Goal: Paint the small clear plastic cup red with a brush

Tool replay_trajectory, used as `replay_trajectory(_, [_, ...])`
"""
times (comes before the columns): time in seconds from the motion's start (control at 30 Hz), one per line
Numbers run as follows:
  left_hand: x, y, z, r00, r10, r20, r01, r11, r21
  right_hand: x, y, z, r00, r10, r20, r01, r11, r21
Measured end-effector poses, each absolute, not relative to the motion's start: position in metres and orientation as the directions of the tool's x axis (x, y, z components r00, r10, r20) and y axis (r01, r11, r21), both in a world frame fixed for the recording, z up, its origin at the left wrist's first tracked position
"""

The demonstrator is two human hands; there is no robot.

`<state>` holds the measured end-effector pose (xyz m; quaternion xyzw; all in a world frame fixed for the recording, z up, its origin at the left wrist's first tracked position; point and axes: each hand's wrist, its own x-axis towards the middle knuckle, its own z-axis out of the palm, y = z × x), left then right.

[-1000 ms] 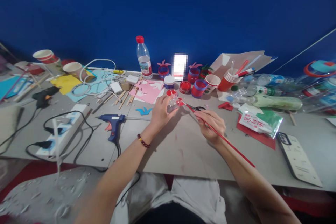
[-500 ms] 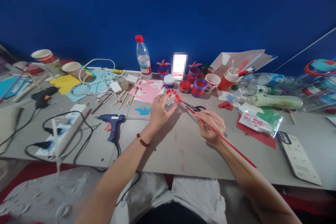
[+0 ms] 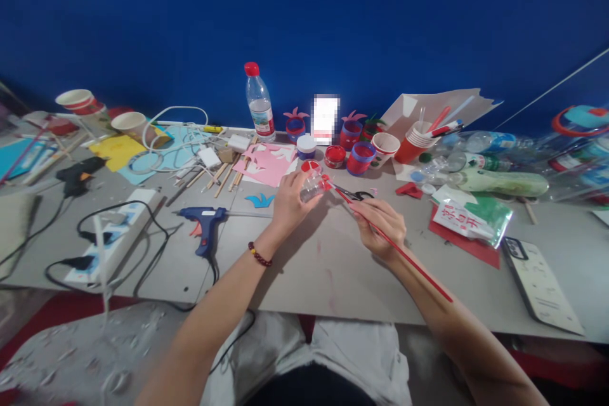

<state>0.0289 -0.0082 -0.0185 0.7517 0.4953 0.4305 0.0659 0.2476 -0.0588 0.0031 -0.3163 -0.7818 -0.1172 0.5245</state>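
My left hand is wrapped round a clear plastic bottle piece with red paint at its end. A long red brush is pinched in my right hand, its tip against the painted part. Black scissors lie on the table just beyond my right fingers. Behind the bottle piece are an open jar of red paint, a white-lidded jar and a purple-and-red cup. A blue paper cutout rests left of my left hand.
A blue glue gun and a power strip with cables lie left. An upright water bottle stands at the back. On the right are stacked paper cups, plastic bottles, a packet and a phone.
The brush and my right hand have shifted slightly up and left. The bottle piece has turned a little in my left hand.
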Motion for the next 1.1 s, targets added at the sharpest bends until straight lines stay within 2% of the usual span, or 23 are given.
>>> replay_trajectory(0.33, [0.0263, -0.0059, -0.0193, 0.001, 0.866, 0.5, 0.578, -0.409, 0.706, 0.2462, -0.0604, 0.0005, -0.262, 0.397, 0.88, 0.612, 0.773, -0.166])
replay_trajectory(0.57, [0.0249, -0.0024, -0.024, -0.053, 0.881, 0.469, 0.511, -0.38, 0.771, 0.2441, -0.062, 0.0025, -0.251, 0.389, 0.886, 0.613, 0.773, -0.165])
replay_trajectory(0.73, [0.0264, -0.0041, -0.0208, 0.0, 0.865, 0.502, 0.576, -0.41, 0.707, 0.2451, -0.0611, 0.0018, -0.25, 0.348, 0.904, 0.611, 0.781, -0.131])
replay_trajectory(0.93, [0.0289, -0.0064, -0.0168, 0.096, 0.832, 0.546, 0.636, -0.473, 0.609, 0.2454, -0.06, 0.0028, -0.242, 0.359, 0.901, 0.634, 0.762, -0.134])
replay_trajectory(1.1, [0.0286, -0.006, -0.017, 0.103, 0.83, 0.549, 0.65, -0.474, 0.594, 0.2454, -0.06, 0.0021, -0.225, 0.383, 0.896, 0.634, 0.756, -0.164])
